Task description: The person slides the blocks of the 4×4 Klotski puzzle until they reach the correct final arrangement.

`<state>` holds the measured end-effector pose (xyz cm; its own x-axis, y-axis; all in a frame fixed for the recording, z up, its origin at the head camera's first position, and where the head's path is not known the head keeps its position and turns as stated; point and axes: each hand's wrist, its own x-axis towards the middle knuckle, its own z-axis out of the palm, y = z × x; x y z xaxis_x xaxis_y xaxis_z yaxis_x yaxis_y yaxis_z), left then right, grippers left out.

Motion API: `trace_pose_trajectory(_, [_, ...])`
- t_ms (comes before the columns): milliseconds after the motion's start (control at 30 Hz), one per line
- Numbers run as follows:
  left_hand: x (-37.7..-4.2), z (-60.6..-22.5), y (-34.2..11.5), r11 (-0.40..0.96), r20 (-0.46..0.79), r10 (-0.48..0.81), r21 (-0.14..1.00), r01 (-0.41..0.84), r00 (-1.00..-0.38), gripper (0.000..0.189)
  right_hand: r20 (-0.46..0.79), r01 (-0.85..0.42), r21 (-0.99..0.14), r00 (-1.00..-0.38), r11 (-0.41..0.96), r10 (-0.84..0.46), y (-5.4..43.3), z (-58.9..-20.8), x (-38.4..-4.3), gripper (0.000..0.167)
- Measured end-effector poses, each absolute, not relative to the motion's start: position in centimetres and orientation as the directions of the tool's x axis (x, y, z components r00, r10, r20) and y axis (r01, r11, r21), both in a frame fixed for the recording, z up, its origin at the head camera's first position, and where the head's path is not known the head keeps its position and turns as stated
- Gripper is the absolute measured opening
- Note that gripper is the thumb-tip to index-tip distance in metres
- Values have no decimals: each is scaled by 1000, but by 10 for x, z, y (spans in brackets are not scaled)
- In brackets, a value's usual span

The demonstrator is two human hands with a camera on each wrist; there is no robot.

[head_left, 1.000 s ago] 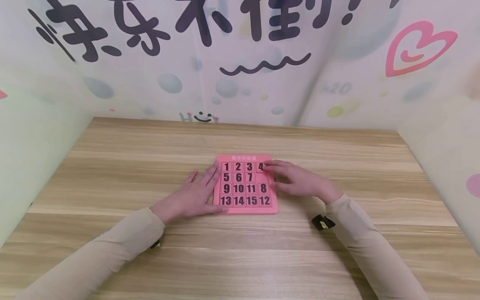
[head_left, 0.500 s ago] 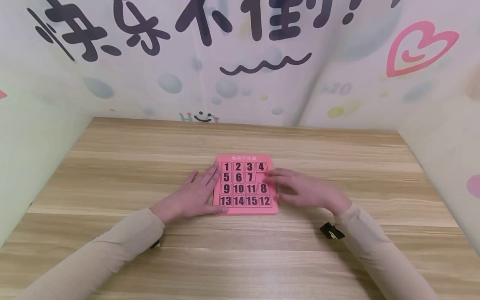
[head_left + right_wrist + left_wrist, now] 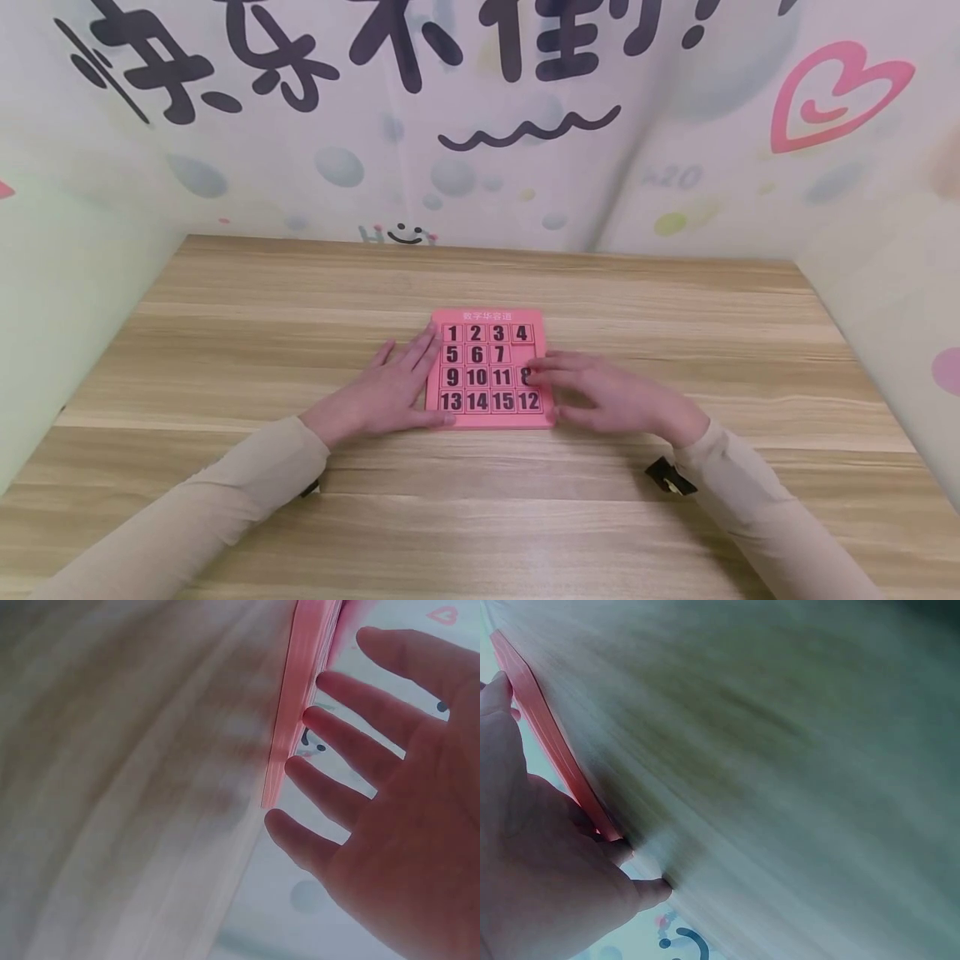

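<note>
A pink sliding number puzzle lies flat on the table. Its tiles run 1 to 4 in the top row; 5, 6, 7 and then a gap in the second; 9, 10, 11, 8 in the third; 13, 14, 15, 12 in the bottom. My left hand rests along the left side, fingers extended over the rim and thumb at the near corner; the puzzle's edge shows beside it in the left wrist view. My right hand reaches in from the right, its fingertips over the 8 tile, partly covering it. In the right wrist view its fingers are spread, nearly straight.
The wood-grain table extends around the puzzle on all sides. Behind it stands a white wall with black lettering and bubble prints. A small black device is strapped under the right sleeve.
My right hand has moved toward me along the puzzle's right side, its fingertips passing from the 4 tile over the gap to the 8 tile. The left hand and the tiles stay put.
</note>
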<state>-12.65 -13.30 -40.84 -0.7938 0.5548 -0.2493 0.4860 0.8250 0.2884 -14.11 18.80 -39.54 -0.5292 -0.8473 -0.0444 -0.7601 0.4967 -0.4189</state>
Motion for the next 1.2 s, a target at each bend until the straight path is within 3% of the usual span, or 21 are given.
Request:
trace_pose_trajectory(167, [-126,-409,-133,826,-249,553,290,484,-795,110,-2,-787,-410,-505,461,-863,189,-397,-138,44])
trace_pose_trajectory(700, [-128,-410,-135,823,-249,558,289,489,-792,110,73,-806,-391,-509,445,-858,190,-400,-137,41])
trace_pose_trajectory(1200, [-129,-410,-136,816,-236,568,281,505,-788,108,39,-784,-359,-555,507,-831,188,-401,-141,42])
